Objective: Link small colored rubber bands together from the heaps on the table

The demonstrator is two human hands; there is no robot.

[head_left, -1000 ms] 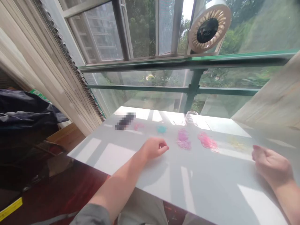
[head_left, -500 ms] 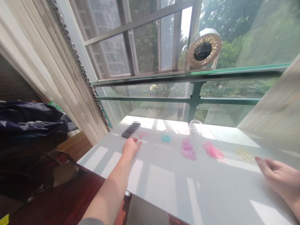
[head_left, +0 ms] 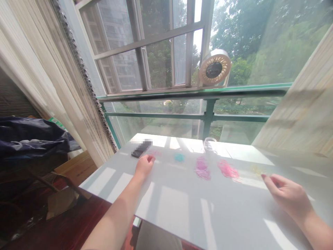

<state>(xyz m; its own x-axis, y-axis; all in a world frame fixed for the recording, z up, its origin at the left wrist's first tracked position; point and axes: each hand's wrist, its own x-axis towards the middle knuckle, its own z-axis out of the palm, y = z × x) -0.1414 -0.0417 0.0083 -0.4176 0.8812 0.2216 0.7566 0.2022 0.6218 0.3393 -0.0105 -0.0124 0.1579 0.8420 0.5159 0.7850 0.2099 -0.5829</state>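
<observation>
My left hand [head_left: 144,166] rests at the far left part of the white table [head_left: 177,201], its fingers curled into a pinch. Just beyond its fingertips lies a small pink patch of thin loose strands [head_left: 156,153]. A dark phone-like slab [head_left: 140,150], partly blurred out, is close by. On the right, my right hand [head_left: 287,191] is closed, thumb against curled fingers, beside a faint yellow patch of strands [head_left: 257,169]. Whether either hand holds anything small cannot be made out. Between the hands lie a teal patch [head_left: 179,157], a purple patch [head_left: 202,168] and a bright pink patch [head_left: 228,169].
A clear round container [head_left: 210,144] stands near the table's back edge. Behind it runs a green railing [head_left: 169,116] with a round fan [head_left: 214,68] above. Curtains [head_left: 62,83] hang on both sides. A cardboard box [head_left: 75,166] and dark bags [head_left: 31,135] are at left.
The whole view has shifted, so the table's things appear further left. My left fingers look drawn closer together. My right hand sits slightly nearer the yellow patch. The patches look the same.
</observation>
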